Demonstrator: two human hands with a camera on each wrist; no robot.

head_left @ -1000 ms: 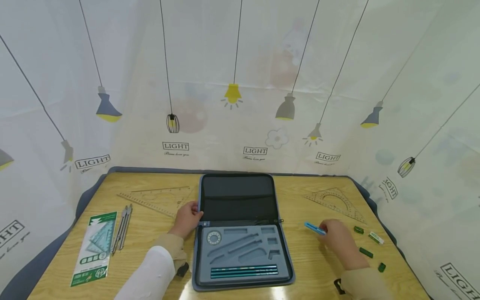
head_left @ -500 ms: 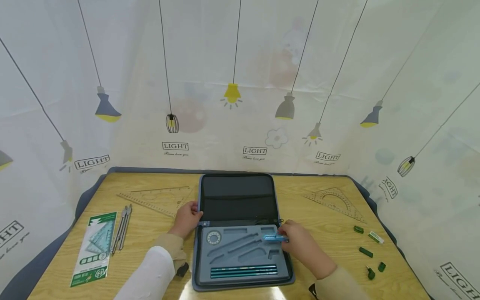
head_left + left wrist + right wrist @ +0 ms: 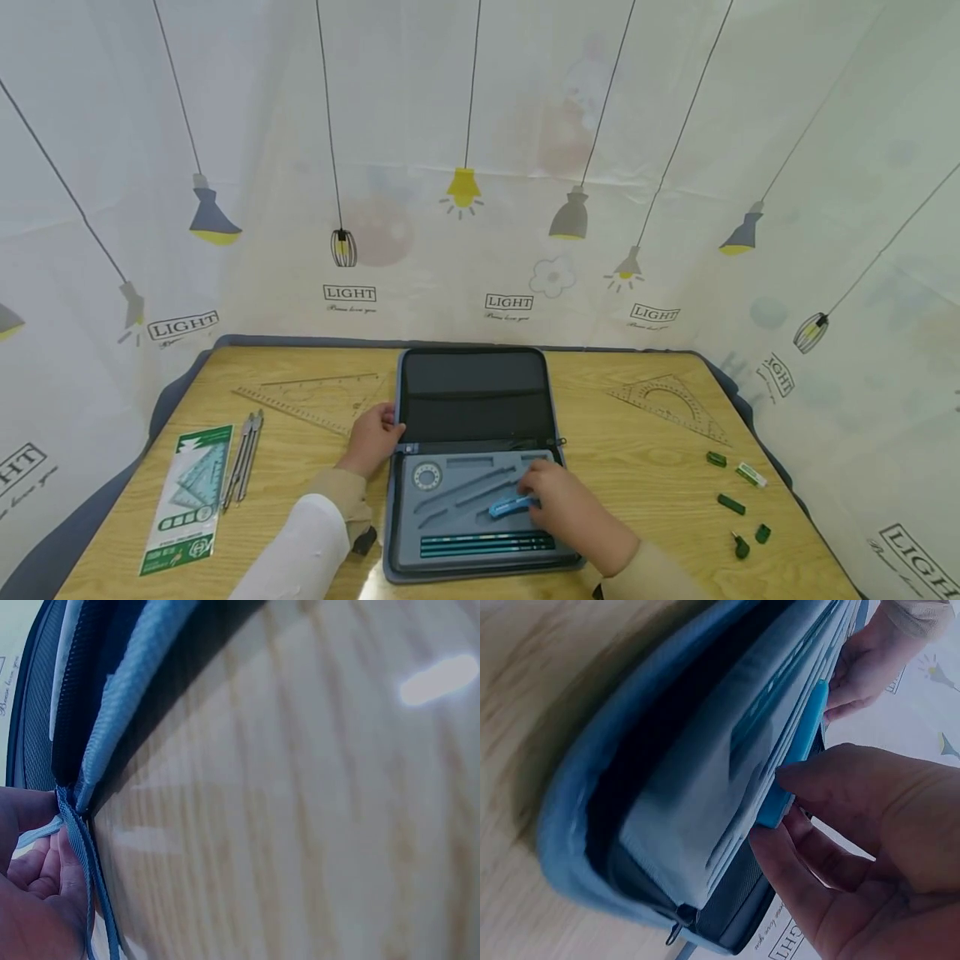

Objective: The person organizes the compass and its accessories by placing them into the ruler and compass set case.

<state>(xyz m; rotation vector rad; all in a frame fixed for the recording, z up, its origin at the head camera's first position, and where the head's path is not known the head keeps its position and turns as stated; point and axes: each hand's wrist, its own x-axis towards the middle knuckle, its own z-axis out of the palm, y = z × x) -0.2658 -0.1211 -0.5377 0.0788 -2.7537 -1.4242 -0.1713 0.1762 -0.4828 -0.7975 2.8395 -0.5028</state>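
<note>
Backdrop [image 3: 420, 108] printed LIGHT, open case [image 3: 472, 393], blue tool [image 3: 508, 507] over its tray [image 3: 412, 546]
I see the left hand [image 3: 371, 437] gripping the case's edge toward 10 o'clock, while the right hand [image 3: 561, 504] blocks tray slots toward 4; clear set squares [image 3: 701, 410] lie toward 10 and 2; right thumb and fingers, closed to the blue tool's width, pinch it, long axis nearly 3 to 9, free end facing 9; green pieces [image 3: 731, 504] sit past 3 o'clock

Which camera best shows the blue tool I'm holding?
The right wrist view: the blue tool looks largest there, pinched by your right hand. The head view shows it small, one end behind the hand; the left wrist view doesn't show it.
</note>
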